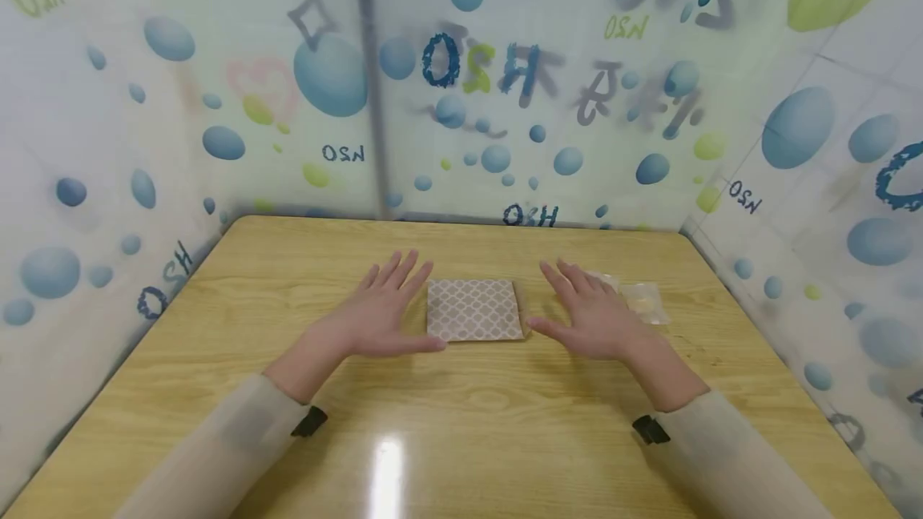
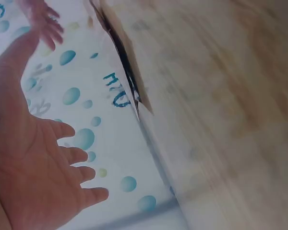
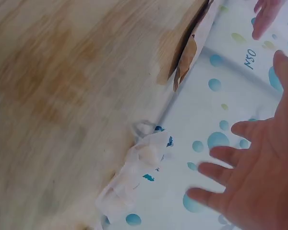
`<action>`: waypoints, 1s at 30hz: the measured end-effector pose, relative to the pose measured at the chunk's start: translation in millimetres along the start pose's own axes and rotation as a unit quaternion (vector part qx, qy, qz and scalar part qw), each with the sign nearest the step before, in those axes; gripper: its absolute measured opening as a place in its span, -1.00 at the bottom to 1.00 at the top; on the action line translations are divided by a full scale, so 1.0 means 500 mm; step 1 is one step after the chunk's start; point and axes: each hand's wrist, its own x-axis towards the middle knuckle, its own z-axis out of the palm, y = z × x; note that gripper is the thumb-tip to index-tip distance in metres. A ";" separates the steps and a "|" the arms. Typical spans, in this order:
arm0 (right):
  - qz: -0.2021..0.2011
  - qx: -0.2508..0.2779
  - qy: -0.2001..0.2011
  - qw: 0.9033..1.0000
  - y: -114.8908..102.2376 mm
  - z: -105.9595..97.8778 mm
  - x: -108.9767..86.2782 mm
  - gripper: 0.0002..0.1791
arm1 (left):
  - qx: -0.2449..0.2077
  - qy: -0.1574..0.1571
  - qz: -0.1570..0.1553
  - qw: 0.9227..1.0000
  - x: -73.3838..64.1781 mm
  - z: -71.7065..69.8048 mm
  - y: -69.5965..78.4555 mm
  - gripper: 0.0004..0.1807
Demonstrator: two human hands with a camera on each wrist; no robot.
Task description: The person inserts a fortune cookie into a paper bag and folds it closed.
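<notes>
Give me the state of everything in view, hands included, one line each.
Left hand: fingers extended, holds nothing.
Right hand: fingers extended, holds nothing.
Flat rectangular grey-and-white lattice-patterned packet: lies patterned side up on the yellow-brown wooden table; whether sealed, unclear.
Two small clear plastic packets: rest on the table, one partly hidden behind the right hand.

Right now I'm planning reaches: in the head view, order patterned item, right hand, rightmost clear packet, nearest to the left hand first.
1. Patterned item: centre.
2. Right hand: right of centre.
3. Rightmost clear packet: farther right.
</notes>
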 end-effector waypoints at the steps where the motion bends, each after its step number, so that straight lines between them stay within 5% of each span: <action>1: -0.002 0.024 -0.006 1.000 0.001 0.000 0.001 0.08 | -0.006 -0.004 0.003 1.000 0.006 -0.001 0.002 0.37; 7: -0.021 0.166 -0.045 0.985 0.009 0.009 0.013 -0.05 | -0.076 -0.065 0.021 0.995 0.068 0.012 0.005 0.31; 16: -0.008 0.200 -0.050 0.978 0.014 0.027 0.018 -0.08 | -0.058 -0.136 0.031 0.988 0.150 0.035 0.026 0.35; 24: -0.014 0.201 -0.042 0.979 0.019 0.026 0.022 -0.12 | -0.074 -0.148 0.019 0.986 0.163 0.042 0.025 0.35; 30: -0.006 0.201 -0.014 0.979 0.020 0.021 0.028 -0.29 | -0.076 -0.129 0.024 0.989 0.154 0.035 0.021 0.34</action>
